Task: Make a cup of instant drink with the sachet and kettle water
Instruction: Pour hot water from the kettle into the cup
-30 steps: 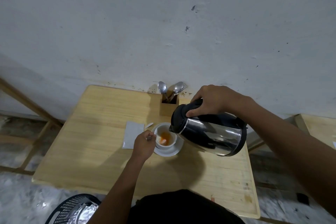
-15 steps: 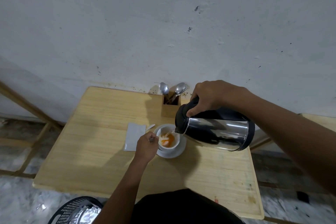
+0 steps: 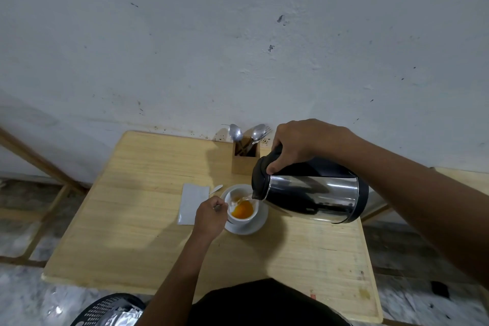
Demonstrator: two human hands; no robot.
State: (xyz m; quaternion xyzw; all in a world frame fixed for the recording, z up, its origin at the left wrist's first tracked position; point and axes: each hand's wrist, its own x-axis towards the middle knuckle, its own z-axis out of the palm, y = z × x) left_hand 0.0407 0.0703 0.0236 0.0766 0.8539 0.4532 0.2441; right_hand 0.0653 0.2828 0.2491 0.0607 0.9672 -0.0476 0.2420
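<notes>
Over the cup (image 3: 241,208) on its saucer (image 3: 258,227), your right hand (image 3: 296,144) grips the tilted kettle (image 3: 312,196) by its handle; your left hand (image 3: 210,216) pinches the cup's handle. Pour thinly, keep the spout just above the rim, and stop short of full.

Polished, mirror-bright steel kettle (image 3: 315,197) with matt black plastic lid; glossy white ceramic cup (image 3: 242,216); pale, grainy wooden table (image 3: 137,222).
</notes>
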